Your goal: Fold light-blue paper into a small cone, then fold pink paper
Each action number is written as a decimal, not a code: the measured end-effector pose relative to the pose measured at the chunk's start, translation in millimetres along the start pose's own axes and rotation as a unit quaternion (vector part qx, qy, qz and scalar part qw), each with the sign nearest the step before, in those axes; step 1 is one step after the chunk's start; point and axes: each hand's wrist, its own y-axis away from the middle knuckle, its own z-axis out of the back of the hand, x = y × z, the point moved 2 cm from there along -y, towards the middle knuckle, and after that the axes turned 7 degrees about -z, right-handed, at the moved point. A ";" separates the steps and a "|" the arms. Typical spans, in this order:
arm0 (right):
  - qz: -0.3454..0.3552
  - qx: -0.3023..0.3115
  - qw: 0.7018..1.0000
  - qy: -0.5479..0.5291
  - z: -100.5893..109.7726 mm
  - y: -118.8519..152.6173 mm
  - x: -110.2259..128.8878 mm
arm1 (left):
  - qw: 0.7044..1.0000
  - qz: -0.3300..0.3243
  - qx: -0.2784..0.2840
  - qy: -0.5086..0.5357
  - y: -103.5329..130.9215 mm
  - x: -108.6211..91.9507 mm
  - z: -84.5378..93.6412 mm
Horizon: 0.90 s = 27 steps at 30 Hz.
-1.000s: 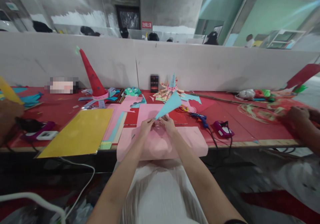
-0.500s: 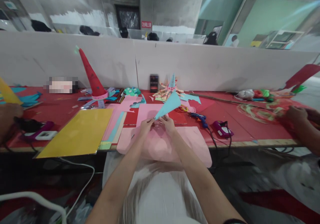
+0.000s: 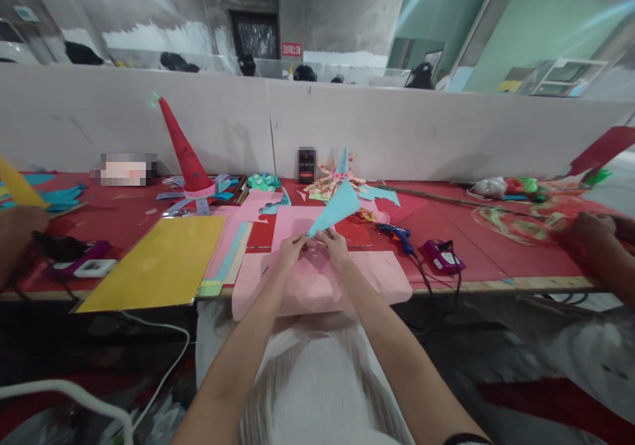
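Between my two hands is a light blue paper cone [image 3: 338, 208], its narrow tip toward me and its wide end pointing up and away to the right. My left hand [image 3: 294, 248] pinches the cone close to the tip. My right hand [image 3: 333, 245] is closed against the lower side of the same cone, with its fingertips partly hidden. Beneath both hands a large pink sheet [image 3: 377, 280] hangs over the table's front edge. Just beyond it lies another pink sheet [image 3: 288, 220].
A blue glue gun [image 3: 397, 233] and a purple box [image 3: 443, 257] with a cord lie to the right. At left are a yellow sheet [image 3: 159, 260] and a red cone hat [image 3: 184, 151]. A small blue cone hat [image 3: 343, 162] stands behind. Other people's hands [image 3: 595, 230] work at both sides.
Both hands keep the cone in nearly the same place. The right part of the large pink sheet's front edge has shifted slightly up and inward. The view has moved a little.
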 end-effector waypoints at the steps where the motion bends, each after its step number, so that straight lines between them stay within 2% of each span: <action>1: 0.001 -0.001 1.000 0.001 0.3 0.0 -0.1 | 1.000 -0.001 0.000 -0.003 0.4 -1.5 -0.1; 8: 0.003 -0.009 1.000 -0.002 1.8 -1.0 -2.0 | 1.000 -0.006 0.005 -0.020 3.6 -5.0 0.6; 21: -0.001 -0.037 0.999 -0.010 0.2 3.7 3.5 | 1.000 -0.012 0.018 0.007 -3.9 8.1 0.1; 27: 0.003 -0.055 0.998 -0.020 2.2 1.4 2.0 | 1.000 -0.008 0.014 0.008 -2.2 7.0 0.5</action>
